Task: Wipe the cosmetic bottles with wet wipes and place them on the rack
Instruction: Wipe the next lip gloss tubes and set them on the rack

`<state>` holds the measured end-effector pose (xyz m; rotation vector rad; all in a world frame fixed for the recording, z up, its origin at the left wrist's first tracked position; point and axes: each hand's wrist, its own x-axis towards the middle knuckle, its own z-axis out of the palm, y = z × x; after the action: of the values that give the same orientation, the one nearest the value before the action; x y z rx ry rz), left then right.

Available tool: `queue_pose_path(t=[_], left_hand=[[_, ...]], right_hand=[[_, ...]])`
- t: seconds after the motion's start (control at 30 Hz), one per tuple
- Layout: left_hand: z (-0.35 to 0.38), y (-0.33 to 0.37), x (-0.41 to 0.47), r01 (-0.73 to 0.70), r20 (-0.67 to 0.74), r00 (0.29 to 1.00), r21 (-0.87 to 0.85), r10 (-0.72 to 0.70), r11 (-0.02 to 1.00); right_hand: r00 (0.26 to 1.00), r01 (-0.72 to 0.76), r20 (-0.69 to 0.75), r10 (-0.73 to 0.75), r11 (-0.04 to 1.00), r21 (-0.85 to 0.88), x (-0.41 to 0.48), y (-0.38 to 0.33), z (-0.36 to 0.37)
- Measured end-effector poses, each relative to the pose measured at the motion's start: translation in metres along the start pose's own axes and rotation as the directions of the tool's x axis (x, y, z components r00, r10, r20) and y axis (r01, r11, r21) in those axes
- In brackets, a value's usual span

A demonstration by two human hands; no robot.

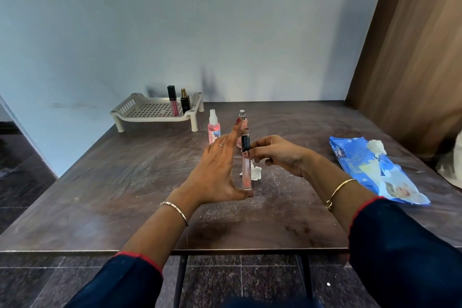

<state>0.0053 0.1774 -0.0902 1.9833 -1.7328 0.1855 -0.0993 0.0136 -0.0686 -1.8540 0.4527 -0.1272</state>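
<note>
A slim clear tube with pink liquid and a black cap [246, 167] stands upright above the middle of the table. My right hand [277, 155] pinches its black cap. My left hand [220, 170] is beside the tube with straight fingers, its thumb under the tube's base. A crumpled white wipe [257, 174] shows just behind the tube, below my right hand. Behind my hands stand a pink spray bottle [214, 127] and a bottle with a silver sprayer [242, 117]. The beige rack [140, 110] at the back left holds a pink gloss tube [173, 104] and a black perfume bottle [185, 102].
A blue wet-wipes pack [360, 170] lies at the right with a white wipe [376, 146] sticking out. The dark wooden table [125, 182] meets the blue wall at the back and a brown panel [412, 57] on the right. Dark tiled floor lies below the front edge.
</note>
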Motion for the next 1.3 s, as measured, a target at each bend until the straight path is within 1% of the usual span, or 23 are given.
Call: queue_pose_path(t=[0.13, 0.23, 0.37, 0.5, 0.57, 0.63, 0.7, 0.73, 0.77, 0.8, 0.83, 0.87, 0.9, 0.93, 0.97, 1.0, 1.03, 1.1, 1.13, 1.17, 1.23, 1.27, 1.3], left_hand=[[0.0, -0.002, -0.001, 0.005, 0.008, 1.0, 0.014, -0.005, 1.0], [0.001, -0.003, -0.002, 0.018, -0.012, 1.0, 0.011, -0.018, 1.0], [0.008, -0.002, -0.003, 0.026, -0.06, 0.998, -0.027, -0.028, 0.999], [0.014, -0.002, -0.003, 0.025, -0.092, 0.995, -0.063, -0.031, 0.998], [0.015, -0.003, -0.003, 0.048, -0.099, 0.994, -0.081, -0.056, 0.996], [0.015, -0.005, -0.004, 0.093, -0.119, 0.987, -0.13, -0.109, 0.987], [0.016, -0.009, -0.007, 0.134, -0.141, 0.976, -0.193, -0.163, 0.972], [0.016, -0.01, -0.008, 0.145, -0.153, 0.972, -0.22, -0.181, 0.965], [0.018, -0.012, -0.009, 0.153, -0.162, 0.967, -0.248, -0.197, 0.957], [0.019, -0.013, -0.01, 0.16, -0.172, 0.962, -0.276, -0.212, 0.948], [0.02, -0.014, -0.01, 0.165, -0.179, 0.957, -0.302, -0.226, 0.939], [0.022, -0.015, -0.01, 0.169, -0.184, 0.954, -0.325, -0.238, 0.931], [0.023, -0.016, -0.01, 0.171, -0.186, 0.952, -0.341, -0.245, 0.924], [0.023, -0.016, -0.01, 0.17, -0.186, 0.951, -0.351, -0.246, 0.921], [0.023, -0.016, -0.01, 0.17, -0.182, 0.952, -0.355, -0.246, 0.919], [0.023, -0.016, -0.01, 0.173, -0.176, 0.953, -0.352, -0.246, 0.92], [0.023, -0.015, -0.011, 0.177, -0.168, 0.955, -0.346, -0.246, 0.922], [0.022, -0.013, -0.012, 0.182, -0.147, 0.959, -0.328, -0.241, 0.927], [0.022, -0.012, -0.012, 0.181, -0.135, 0.963, -0.315, -0.233, 0.931], [0.022, -0.012, -0.012, 0.178, -0.125, 0.967, -0.296, -0.223, 0.938], [0.022, -0.011, -0.012, 0.166, -0.116, 0.973, -0.26, -0.202, 0.951], [0.022, -0.011, -0.011, 0.156, -0.117, 0.975, -0.249, -0.19, 0.956], [0.021, -0.009, -0.011, 0.145, -0.121, 0.976, -0.245, -0.179, 0.959]], right_hand=[[1.0, -0.021, -0.004, 0.021, 1.0, -0.014, 0.001, 0.001, 0.0], [1.0, -0.025, -0.001, 0.025, 1.0, 0.005, 0.002, 0.001, 0.002], [1.0, -0.029, -0.006, 0.03, 0.996, 0.079, 0.003, 0.003, 0.004], [0.999, -0.049, -0.013, 0.05, 0.996, 0.07, 0.005, 0.005, 0.006], [0.999, -0.05, -0.018, 0.051, 0.996, 0.078, 0.002, 0.004, 0.005], [0.996, -0.017, -0.081, 0.022, 0.998, 0.062, -0.001, 0.003, 0.002], [0.981, 0.069, -0.183, -0.062, 0.997, 0.031, -0.003, 0.007, 0.001], [0.971, 0.116, -0.207, -0.116, 0.993, -0.014, -0.003, 0.01, 0.002], [0.966, 0.154, -0.193, -0.173, 0.982, -0.107, -0.004, 0.014, 0.003], [0.966, 0.173, -0.146, -0.216, 0.95, -0.258, -0.004, 0.018, 0.006], [0.967, 0.174, -0.09, -0.238, 0.875, -0.452, -0.003, 0.022, 0.008], [0.967, 0.167, -0.044, -0.25, 0.757, -0.632, -0.002, 0.026, 0.012], [0.965, 0.16, -0.016, -0.261, 0.638, -0.754, -0.001, 0.03, 0.015], [0.963, 0.151, -0.006, -0.27, 0.557, -0.817, 0.0, 0.032, 0.018], [0.956, 0.153, -0.008, -0.294, 0.522, -0.839, 0.001, 0.034, 0.02], [0.944, 0.163, -0.02, -0.33, 0.52, -0.839, 0.001, 0.034, 0.022], [0.928, 0.172, -0.062, -0.368, 0.569, -0.804, 0.002, 0.034, 0.022], [0.88, 0.185, -0.233, -0.414, 0.75, -0.635, 0.003, 0.028, 0.02], [0.848, 0.201, -0.322, -0.421, 0.817, -0.54, 0.002, 0.022, 0.018], [0.81, 0.227, -0.39, -0.437, 0.848, -0.478, 0.002, 0.015, 0.015], [0.74, 0.273, -0.447, -0.502, 0.832, -0.483, 0.001, 0.003, 0.013], [0.721, 0.289, -0.439, -0.536, 0.808, -0.513, 0.0, -0.003, 0.014], [0.717, 0.3, -0.41, -0.564, 0.78, -0.548, -0.001, -0.007, 0.017]])
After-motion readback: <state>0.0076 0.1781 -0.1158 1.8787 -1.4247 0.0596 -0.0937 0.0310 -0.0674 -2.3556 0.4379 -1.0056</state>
